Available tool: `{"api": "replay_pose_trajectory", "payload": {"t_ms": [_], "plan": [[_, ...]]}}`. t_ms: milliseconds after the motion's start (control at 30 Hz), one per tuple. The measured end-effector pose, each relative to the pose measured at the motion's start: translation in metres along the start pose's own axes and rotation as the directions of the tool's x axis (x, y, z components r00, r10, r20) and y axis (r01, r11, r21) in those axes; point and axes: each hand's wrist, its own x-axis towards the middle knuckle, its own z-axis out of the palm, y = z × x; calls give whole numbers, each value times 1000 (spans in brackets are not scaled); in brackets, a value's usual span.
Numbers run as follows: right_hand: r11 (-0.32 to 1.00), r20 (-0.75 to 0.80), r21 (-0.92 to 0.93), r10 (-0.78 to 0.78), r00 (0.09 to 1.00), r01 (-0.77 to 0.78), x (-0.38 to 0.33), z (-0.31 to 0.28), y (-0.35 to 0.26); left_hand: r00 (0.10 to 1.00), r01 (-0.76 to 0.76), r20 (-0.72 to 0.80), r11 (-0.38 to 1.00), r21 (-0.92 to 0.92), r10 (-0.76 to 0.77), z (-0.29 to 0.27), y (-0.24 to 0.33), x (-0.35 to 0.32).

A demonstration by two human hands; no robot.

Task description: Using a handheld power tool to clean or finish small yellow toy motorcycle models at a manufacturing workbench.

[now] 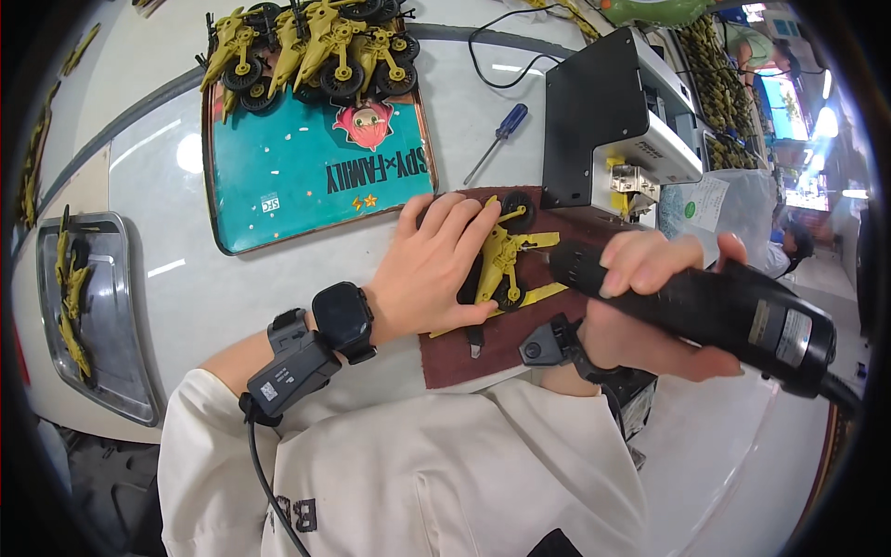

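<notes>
- left hand (pixel 432 269): pressed flat on the yellow toy motorcycle (pixel 499 260), pinning it to the dark red mat (pixel 492 348).
- right hand (pixel 650 311): fist closed around the black electric screwdriver (pixel 705 311); tip at the toy.
- teal tray (pixel 297 176): behind, holding more yellow toys.

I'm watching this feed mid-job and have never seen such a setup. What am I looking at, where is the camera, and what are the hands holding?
There is no machine here: a person works with two bare hands, filmed by a fisheye camera on their head looking down, so straight edges bend. The left hand presses a yellow toy motorcycle flat on a dark red mat. The right hand grips a black electric screwdriver with its tip at the toy. On the white table, a teal tray carries more yellow toys; a metal tray sits at left, a blue-handled screwdriver and a black box machine lie beyond.
</notes>
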Motion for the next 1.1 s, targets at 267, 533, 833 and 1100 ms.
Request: {"api": "replay_pose_trajectory", "payload": {"t_ms": [267, 533, 833, 1100], "plan": [[987, 74, 16, 159, 984, -161, -3, 1, 33, 1000, -3, -2, 1000, -22, 3, -1, -2, -1], [973, 202, 66, 205, 958, -223, -8, -11, 46, 999, -14, 44, 1000, 3, 14, -1, -3, 0], [784, -263, -620, -194, 945, -11, 35, -35, -38, 999, 15, 49, 1000, -19, -14, 0, 0, 2], [746, -435, -638, -144, 889, -192, 67, -51, -7, 999, 10, 41, 999, 47, -12, 0, 2, 0]]}}
